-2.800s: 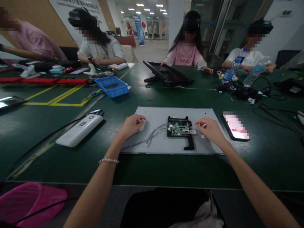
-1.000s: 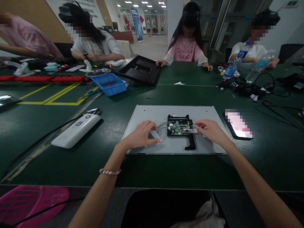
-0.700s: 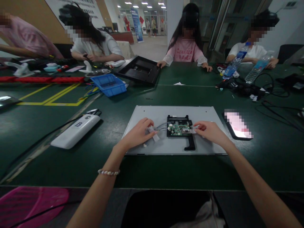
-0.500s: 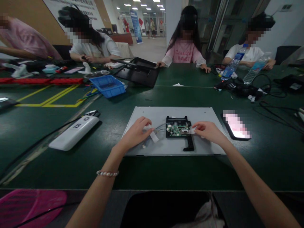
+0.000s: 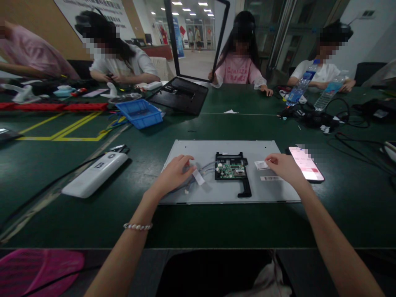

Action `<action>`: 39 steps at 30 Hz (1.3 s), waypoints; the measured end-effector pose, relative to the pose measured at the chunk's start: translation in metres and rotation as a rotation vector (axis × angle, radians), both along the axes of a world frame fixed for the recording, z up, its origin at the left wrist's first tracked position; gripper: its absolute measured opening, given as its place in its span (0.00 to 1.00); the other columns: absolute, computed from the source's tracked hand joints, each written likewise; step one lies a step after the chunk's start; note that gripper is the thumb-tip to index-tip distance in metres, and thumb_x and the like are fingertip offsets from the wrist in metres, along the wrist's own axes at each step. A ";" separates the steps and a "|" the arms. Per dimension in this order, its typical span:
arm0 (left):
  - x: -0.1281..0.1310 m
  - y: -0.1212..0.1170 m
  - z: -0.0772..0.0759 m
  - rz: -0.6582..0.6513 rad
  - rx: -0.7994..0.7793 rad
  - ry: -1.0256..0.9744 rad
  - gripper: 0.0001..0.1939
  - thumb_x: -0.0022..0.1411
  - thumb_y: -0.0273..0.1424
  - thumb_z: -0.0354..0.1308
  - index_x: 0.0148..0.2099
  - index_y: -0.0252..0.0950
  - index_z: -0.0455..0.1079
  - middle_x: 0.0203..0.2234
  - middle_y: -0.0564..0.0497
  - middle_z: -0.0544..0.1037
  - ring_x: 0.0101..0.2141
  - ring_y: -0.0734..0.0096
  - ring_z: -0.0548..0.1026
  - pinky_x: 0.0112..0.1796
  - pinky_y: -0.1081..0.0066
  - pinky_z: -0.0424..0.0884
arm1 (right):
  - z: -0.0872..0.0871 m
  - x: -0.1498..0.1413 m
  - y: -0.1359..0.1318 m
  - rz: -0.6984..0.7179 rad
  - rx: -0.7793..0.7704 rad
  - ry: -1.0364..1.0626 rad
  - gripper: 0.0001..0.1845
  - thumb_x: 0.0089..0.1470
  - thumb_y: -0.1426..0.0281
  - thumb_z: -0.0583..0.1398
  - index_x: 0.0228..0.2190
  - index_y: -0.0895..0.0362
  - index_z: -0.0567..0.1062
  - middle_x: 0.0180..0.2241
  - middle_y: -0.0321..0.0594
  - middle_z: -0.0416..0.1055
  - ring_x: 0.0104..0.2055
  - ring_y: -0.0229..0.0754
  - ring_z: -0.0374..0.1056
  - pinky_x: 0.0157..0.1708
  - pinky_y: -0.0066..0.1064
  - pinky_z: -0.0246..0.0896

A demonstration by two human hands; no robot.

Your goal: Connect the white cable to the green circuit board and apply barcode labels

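A pale flat panel (image 5: 198, 149) lies in front of me, with a black bracket (image 5: 245, 187) and a green circuit board (image 5: 230, 170) on it. My left hand (image 5: 175, 173) is over the panel's left side, its thumb and fingers curled together on a white strip (image 5: 198, 177) that hangs below them. Thin grey cables (image 5: 208, 166) run from beside that hand to the board. My right hand (image 5: 284, 168) is above the panel's right side in a pinch. Its fingertips meet the edge of a white label (image 5: 261, 165); whether they grip it is unclear. Below lies a barcode label (image 5: 271, 178).
A phone (image 5: 306, 164) lies right of the panel, a white power bank (image 5: 95, 173) to the left. Farther back are a blue tray (image 5: 140, 117), a black casing (image 5: 182, 97) and water bottles (image 5: 301, 88). Across the table, a person holds up a black frame (image 5: 173, 41).
My right hand has moved right, away from the circuit board, uncovering the labels. My left hand has barely moved. Across the table, a black frame has been lifted upright from the casing.
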State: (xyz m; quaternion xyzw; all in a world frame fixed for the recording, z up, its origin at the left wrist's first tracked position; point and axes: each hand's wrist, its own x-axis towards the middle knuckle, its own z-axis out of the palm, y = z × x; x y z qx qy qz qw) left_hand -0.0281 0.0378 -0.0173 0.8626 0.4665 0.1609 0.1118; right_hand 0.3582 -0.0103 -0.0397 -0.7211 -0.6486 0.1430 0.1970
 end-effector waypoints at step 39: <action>-0.030 0.012 -0.007 0.342 0.197 0.102 0.15 0.62 0.28 0.42 0.43 0.37 0.69 0.37 0.45 0.72 0.38 0.61 0.70 0.41 0.62 0.66 | 0.022 -0.083 0.064 0.279 0.203 -0.216 0.14 0.59 0.70 0.52 0.42 0.56 0.75 0.44 0.47 0.71 0.45 0.47 0.67 0.43 0.35 0.60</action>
